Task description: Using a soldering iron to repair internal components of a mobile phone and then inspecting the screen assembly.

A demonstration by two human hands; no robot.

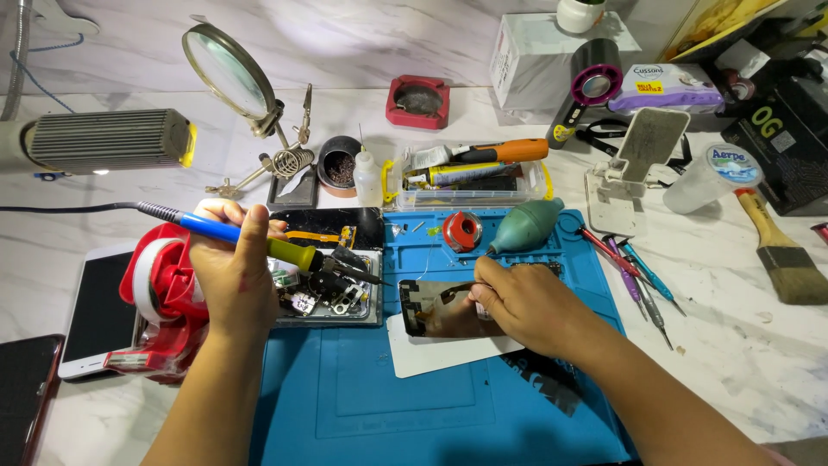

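Note:
My left hand grips a soldering iron with a blue and yellow-green handle; its tip points right, over an opened phone with bare boards and parts. My right hand rests on a shiny phone part that lies on a white card, and it pinches a thin tool or wire against the part. Both lie on a blue work mat.
Behind the mat stand a magnifier on a stand, a lamp, a clear tray of tools, a green air blower and a red solder reel. Screwdrivers and a brush lie right; a white phone and red tape dispenser left.

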